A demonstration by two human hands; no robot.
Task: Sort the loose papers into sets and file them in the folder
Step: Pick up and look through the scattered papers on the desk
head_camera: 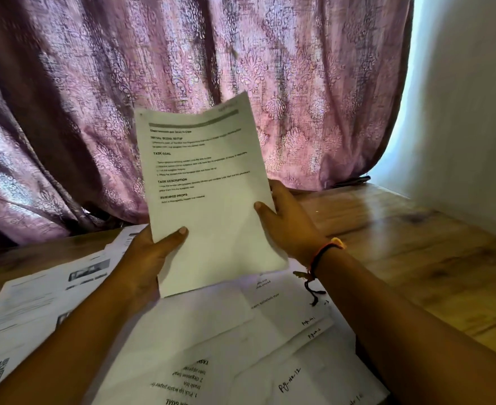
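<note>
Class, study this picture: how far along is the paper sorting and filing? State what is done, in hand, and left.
Done: nothing filed that shows; no folder is in view. In hand: the left hand and right hand hold a printed sheet up. Left: loose papers lie overlapping across the table, some hand-numbered, seemingly unsorted.

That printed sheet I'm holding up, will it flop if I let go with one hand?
Likely yes: the printed sheet bows at its top though left hand and right hand both pinch it. It looks thin, so probably light and easy to crease.
</note>
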